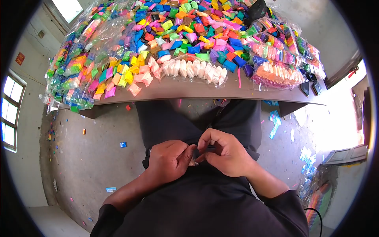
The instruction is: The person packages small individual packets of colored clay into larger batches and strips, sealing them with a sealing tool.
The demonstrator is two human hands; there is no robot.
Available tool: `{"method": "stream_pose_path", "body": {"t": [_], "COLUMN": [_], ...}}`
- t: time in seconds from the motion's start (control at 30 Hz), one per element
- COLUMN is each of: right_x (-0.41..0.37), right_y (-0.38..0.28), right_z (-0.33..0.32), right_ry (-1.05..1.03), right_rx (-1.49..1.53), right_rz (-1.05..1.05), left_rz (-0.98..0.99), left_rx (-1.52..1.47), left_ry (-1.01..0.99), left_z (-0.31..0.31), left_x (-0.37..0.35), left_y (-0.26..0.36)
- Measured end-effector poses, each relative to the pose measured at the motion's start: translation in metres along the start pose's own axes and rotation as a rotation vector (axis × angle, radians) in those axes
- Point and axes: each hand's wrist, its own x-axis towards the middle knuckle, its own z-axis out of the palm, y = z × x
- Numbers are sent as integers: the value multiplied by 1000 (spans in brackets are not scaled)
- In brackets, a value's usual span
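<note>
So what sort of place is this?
Probably a small packing workshop: a table piled with colourful little packets, filled clear bags among them, and scraps littering the floor.

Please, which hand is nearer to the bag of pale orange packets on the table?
The right hand. It is over the lap, in front and to the left of the bag; the left hand is farther left.

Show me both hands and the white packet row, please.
Left hand [167, 158]: head view, back of hand.
Right hand [233, 157]: head view, back of hand.
White packet row [190, 69]: head view, packet near its middle.
</note>
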Motion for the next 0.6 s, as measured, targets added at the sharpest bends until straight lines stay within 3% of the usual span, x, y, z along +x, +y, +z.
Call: {"method": "stream_pose_path", "body": {"t": [0.37, 0.6], "right_x": [4, 4], "right_y": [1, 7], "right_z": [-3, -5], "right_ry": [-121, -172], "right_rx": [-23, -8], "right_rz": [15, 21], "left_rz": [0, -128], "left_rx": [-14, -118], "left_ry": [-46, -105], "left_z": [0, 0], "left_x": [-3, -6], "left_y": [-4, -8]}}
